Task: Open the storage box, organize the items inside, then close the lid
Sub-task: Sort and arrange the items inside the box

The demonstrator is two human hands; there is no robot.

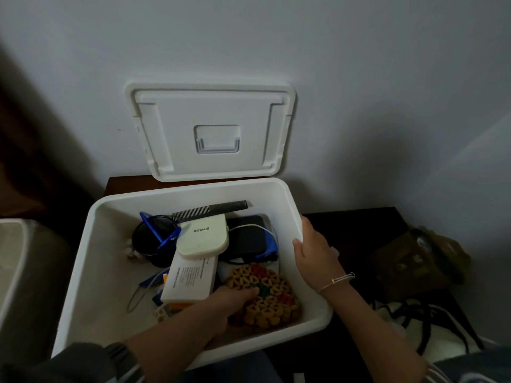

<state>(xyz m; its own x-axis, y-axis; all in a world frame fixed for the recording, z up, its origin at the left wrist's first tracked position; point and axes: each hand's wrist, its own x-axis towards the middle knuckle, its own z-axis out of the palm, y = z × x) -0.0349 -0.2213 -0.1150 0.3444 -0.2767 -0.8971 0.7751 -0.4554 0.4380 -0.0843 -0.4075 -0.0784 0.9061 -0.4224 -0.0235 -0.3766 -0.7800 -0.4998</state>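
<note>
The white storage box (110, 272) stands open on a dark table, and its lid (213, 114) leans upright against the wall behind it. My right hand (315, 252) grips the box's right rim. Inside the box, my left hand (232, 302) rests with fingers closed on a round woven mat (273, 299) of yellow, red and green beads. Also in the box lie a white carton (190, 280), a cream case (204, 236), a black comb (210, 210), a black cup (150, 241) with a blue clip, and a black pouch (249, 236) with a white cable.
A brown bag (420, 261) and a white cloth bag with black cords (420, 324) lie on the dark table (354, 230) to the right of the box. A pale bin-like object (16, 266) stands at the left. The wall is close behind.
</note>
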